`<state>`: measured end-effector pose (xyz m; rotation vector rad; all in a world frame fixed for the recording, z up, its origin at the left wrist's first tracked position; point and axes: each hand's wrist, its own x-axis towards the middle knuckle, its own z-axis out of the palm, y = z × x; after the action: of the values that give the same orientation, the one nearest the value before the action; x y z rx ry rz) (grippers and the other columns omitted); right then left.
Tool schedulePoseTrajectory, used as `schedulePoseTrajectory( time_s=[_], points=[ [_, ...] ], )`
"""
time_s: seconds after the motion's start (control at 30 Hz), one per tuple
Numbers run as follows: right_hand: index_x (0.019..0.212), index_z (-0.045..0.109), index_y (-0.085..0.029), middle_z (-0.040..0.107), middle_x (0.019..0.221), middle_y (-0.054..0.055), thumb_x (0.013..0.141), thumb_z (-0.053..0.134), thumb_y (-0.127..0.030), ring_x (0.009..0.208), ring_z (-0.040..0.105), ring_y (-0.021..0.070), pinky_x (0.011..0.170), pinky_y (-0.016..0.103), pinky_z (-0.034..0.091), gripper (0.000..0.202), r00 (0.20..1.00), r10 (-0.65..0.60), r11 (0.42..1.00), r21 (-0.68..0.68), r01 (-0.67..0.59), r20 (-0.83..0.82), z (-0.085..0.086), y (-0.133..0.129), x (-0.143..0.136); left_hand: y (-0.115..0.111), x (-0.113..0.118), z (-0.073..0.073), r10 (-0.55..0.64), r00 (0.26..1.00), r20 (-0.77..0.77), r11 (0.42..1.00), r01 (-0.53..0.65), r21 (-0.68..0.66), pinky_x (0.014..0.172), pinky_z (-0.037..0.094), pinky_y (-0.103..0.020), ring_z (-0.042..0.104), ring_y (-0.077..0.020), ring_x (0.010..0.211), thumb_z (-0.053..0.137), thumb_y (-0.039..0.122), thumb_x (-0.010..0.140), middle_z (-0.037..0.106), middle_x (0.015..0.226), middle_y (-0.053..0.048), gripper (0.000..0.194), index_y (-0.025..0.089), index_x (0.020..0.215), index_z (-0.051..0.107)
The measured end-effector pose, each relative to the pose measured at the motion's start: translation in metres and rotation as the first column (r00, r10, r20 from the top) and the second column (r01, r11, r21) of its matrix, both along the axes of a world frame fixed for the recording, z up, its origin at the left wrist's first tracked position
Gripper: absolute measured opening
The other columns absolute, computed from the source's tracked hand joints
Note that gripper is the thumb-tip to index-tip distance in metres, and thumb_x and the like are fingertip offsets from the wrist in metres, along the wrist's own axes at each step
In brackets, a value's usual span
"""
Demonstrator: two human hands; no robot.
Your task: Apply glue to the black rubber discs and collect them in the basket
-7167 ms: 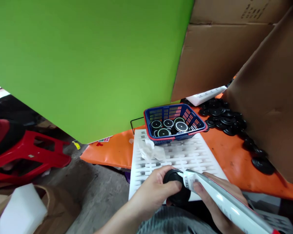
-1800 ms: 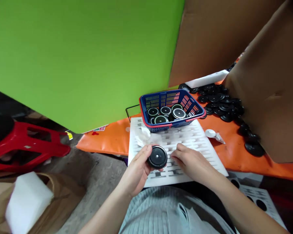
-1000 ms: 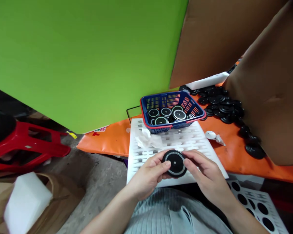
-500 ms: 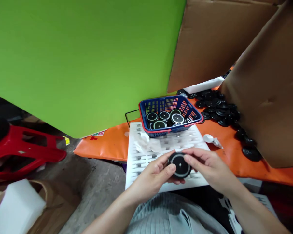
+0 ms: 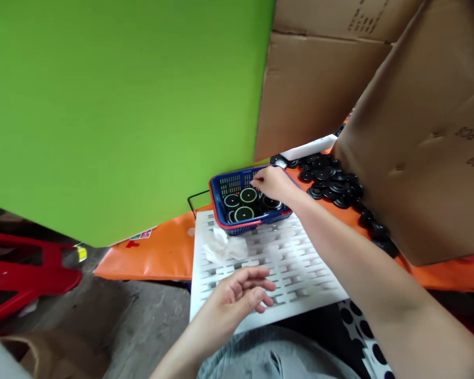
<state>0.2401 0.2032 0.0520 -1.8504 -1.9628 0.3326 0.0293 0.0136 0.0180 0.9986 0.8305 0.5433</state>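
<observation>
My left hand (image 5: 245,295) hovers over the front of the white slatted board (image 5: 288,258), fingers curled loosely apart, holding nothing. My right hand (image 5: 272,183) is over the blue basket (image 5: 237,229) with the red rim, its fingertips bent together above the discs; whatever they may hold is too small to make out. Several round black discs (image 5: 244,214) with pale rings lie inside the basket. Crumpled white tissue (image 5: 225,247) rests on the board just in front of the basket.
Many black round parts (image 5: 327,179) are heaped on the orange surface (image 5: 161,252) at right, beside cardboard (image 5: 418,158). A large green panel (image 5: 122,116) stands at left. A red stool (image 5: 27,263) is on the floor at far left.
The black disc is no longer between my hands. My right hand has reached forward to the basket, and my left hand has opened. The view has shifted a little.
</observation>
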Motion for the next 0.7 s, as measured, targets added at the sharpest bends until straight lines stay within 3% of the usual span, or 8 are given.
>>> schedulePoseTrajectory(
  time_s=[0.13, 0.2, 0.33, 0.47, 0.6, 0.7],
  points=[
    [0.119, 0.060, -0.015, 0.064, 0.116, 0.006, 0.097, 0.051, -0.042, 0.104, 0.063, 0.0220, 0.091, 0.042, 0.053, 0.035, 0.968, -0.250, 0.965, 0.091, 0.247, 0.032, -0.003, -0.020, 0.082, 0.009, -0.011, -0.001, 0.002, 0.995, -0.096, 0.999, 0.002, 0.038, 0.079, 0.047, -0.030, 0.063, -0.0182, 0.085, 0.063, 0.043, 0.089, 0.071, 0.098, -0.010, 0.028, 0.016, 0.091, 0.068],
    [0.118, 0.060, -0.016, 0.063, 0.117, 0.008, 0.097, 0.053, -0.038, 0.105, 0.063, 0.0204, 0.091, 0.043, 0.053, 0.032, 0.917, -0.392, 0.920, 0.046, 0.390, 0.072, -0.019, -0.028, 0.127, 0.012, -0.011, 0.000, -0.007, 0.994, -0.113, 0.999, 0.013, 0.045, 0.079, 0.046, -0.029, 0.060, -0.0162, 0.080, 0.062, 0.043, 0.090, 0.072, 0.096, -0.009, 0.028, 0.016, 0.087, 0.068],
    [0.120, 0.060, -0.017, 0.062, 0.121, 0.008, 0.093, 0.060, -0.037, 0.103, 0.063, 0.0200, 0.087, 0.042, 0.055, 0.033, 0.887, -0.440, 0.887, -0.087, 0.454, 0.140, -0.066, -0.039, 0.182, 0.013, 0.000, 0.002, -0.023, 0.994, -0.105, 0.998, 0.029, 0.055, 0.077, 0.045, -0.028, 0.059, -0.0155, 0.078, 0.061, 0.044, 0.090, 0.073, 0.093, -0.008, 0.030, 0.016, 0.081, 0.068],
    [0.119, 0.061, -0.022, 0.061, 0.123, 0.007, 0.093, 0.060, -0.036, 0.106, 0.062, 0.0196, 0.089, 0.038, 0.054, 0.029, 0.914, -0.387, 0.917, -0.057, 0.395, 0.122, -0.091, -0.044, 0.199, 0.008, 0.012, 0.006, -0.046, 0.993, -0.112, 0.998, 0.051, 0.047, 0.075, 0.045, -0.028, 0.059, -0.0160, 0.077, 0.062, 0.046, 0.089, 0.073, 0.091, -0.010, 0.034, 0.015, 0.077, 0.068],
    [0.116, 0.062, -0.022, 0.062, 0.123, 0.008, 0.095, 0.057, -0.036, 0.109, 0.061, 0.0202, 0.093, 0.041, 0.052, 0.026, 0.935, -0.353, 0.931, 0.104, 0.349, 0.022, -0.084, -0.060, 0.199, 0.005, 0.017, 0.004, -0.020, 0.998, -0.066, 1.000, 0.019, -0.018, 0.075, 0.048, -0.030, 0.062, -0.0171, 0.078, 0.062, 0.046, 0.089, 0.073, 0.090, -0.012, 0.035, 0.012, 0.085, 0.070],
    [0.121, 0.064, -0.024, 0.061, 0.127, 0.013, 0.096, 0.052, -0.032, 0.116, 0.059, 0.0258, 0.103, 0.047, 0.046, 0.029, 0.961, -0.257, 0.924, 0.267, 0.275, -0.099, -0.073, -0.107, 0.171, 0.007, 0.025, -0.001, 0.043, 0.997, 0.060, 0.985, -0.033, -0.172, 0.073, 0.050, -0.030, 0.068, -0.0205, 0.084, 0.063, 0.045, 0.089, 0.072, 0.099, -0.015, 0.035, 0.012, 0.098, 0.067]
  ],
)
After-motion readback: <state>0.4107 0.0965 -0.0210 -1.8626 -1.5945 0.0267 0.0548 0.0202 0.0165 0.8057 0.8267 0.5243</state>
